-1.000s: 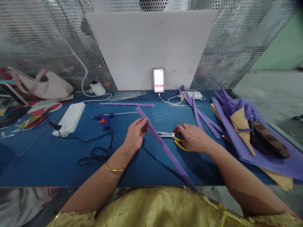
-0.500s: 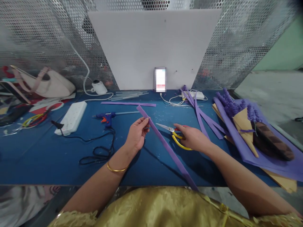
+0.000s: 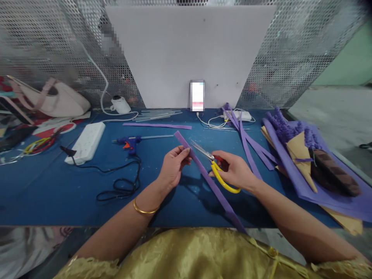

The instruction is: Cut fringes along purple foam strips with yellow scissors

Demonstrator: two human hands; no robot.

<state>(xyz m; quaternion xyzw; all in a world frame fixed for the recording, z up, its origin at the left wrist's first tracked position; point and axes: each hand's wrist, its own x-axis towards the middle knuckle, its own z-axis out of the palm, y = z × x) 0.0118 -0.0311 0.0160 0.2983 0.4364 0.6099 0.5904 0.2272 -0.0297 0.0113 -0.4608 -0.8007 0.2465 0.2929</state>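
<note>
Between its thumb and fingers, my left hand pinches a long purple strip close to its upper end. The strip slants down to the right and hangs past the table's front edge. My right hand is wrapped round the handles of scissors with yellow and red grips. Their blades point up and left, slightly parted, with the tips close to the strip's upper part. Another purple strip lies flat beyond my left hand.
A blue glue gun with its black cord lies left, beside a white power strip. A phone stands at the back. Purple strips, purple flowers and wrapping paper lie right.
My right hand has closed round the scissors' handles and lifted them off the table. My left hand has moved slightly right with the purple strip.
</note>
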